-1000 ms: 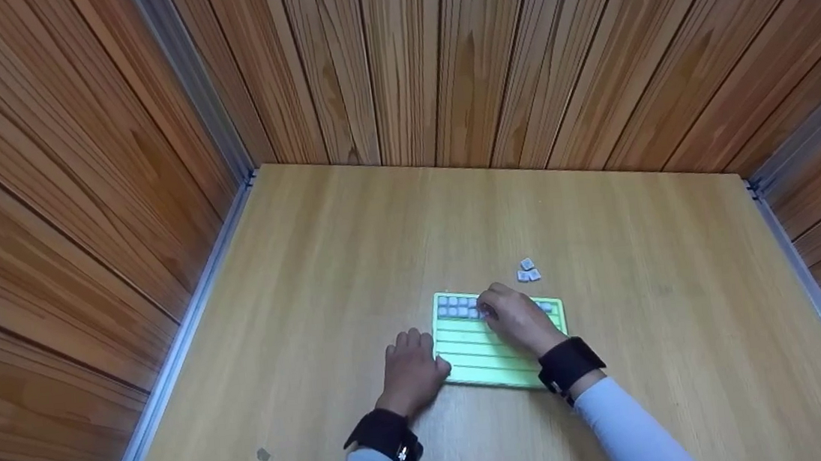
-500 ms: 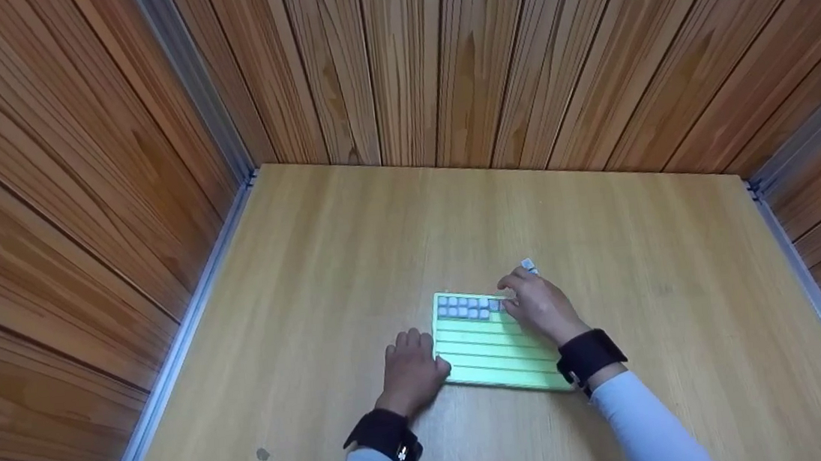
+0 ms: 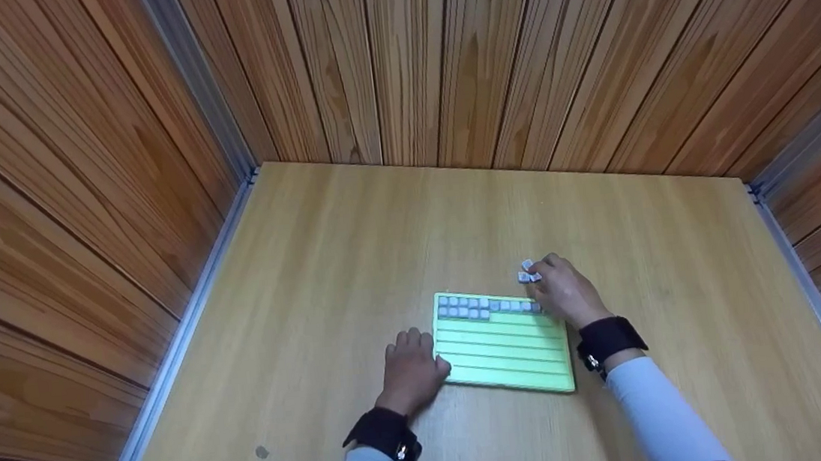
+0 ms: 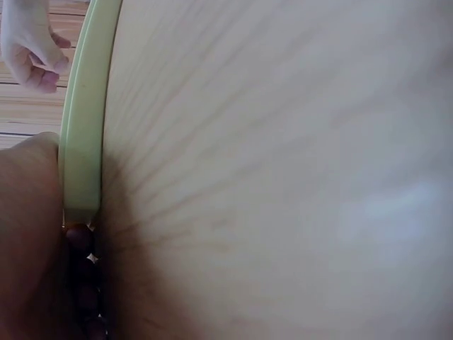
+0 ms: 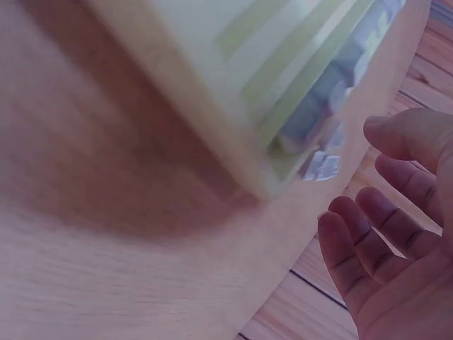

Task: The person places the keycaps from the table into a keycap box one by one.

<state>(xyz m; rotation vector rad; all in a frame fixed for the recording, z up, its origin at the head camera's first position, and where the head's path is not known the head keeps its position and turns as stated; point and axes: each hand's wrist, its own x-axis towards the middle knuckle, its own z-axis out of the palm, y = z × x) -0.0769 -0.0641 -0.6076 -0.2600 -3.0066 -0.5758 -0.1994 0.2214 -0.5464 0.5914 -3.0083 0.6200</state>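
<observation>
A light-green board (image 3: 505, 357) with ridged rows lies flat in the head view. Small pale square tiles (image 3: 463, 308) fill part of its far rows. My left hand (image 3: 413, 369) rests at the board's left edge, its thumb touching the near-left part; in the left wrist view the hand is against the board's side (image 4: 85, 134). My right hand (image 3: 567, 291) is beyond the far-right corner, fingertips at a small group of loose tiles (image 3: 524, 277). In the right wrist view, thumb and fingers (image 5: 343, 234) are apart, with no tile seen between them.
The wooden tabletop (image 3: 352, 251) spreads around the board. Wood-panelled walls (image 3: 402, 65) rise at the back and both sides, with metal rails (image 3: 186, 320) along the side edges. A dark spot (image 3: 262, 452) marks the table at the near left.
My right hand has moved from the board's tile rows rightward and away to the loose tiles, uncovering the tiles along the far row. My left hand has stayed in place.
</observation>
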